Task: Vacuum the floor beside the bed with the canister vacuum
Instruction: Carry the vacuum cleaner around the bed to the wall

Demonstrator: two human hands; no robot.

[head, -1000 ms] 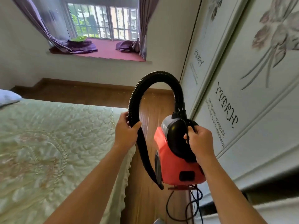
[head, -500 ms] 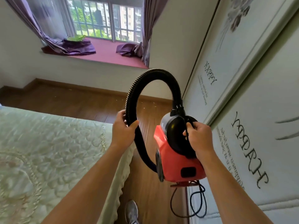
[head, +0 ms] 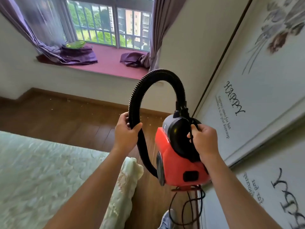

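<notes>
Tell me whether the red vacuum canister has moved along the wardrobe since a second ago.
Yes. The canister, carried in the right hand, has gone forward toward the window wall: the wardrobe's HAPPY lettering, earlier beside it, is now ahead of it.

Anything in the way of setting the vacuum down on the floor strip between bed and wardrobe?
Mostly clear. The vacuum hangs above the wood floor, held by the right hand; the left hand grips the hose. Below it the cord dangles in loops and a shoe stands on the strip.
</notes>
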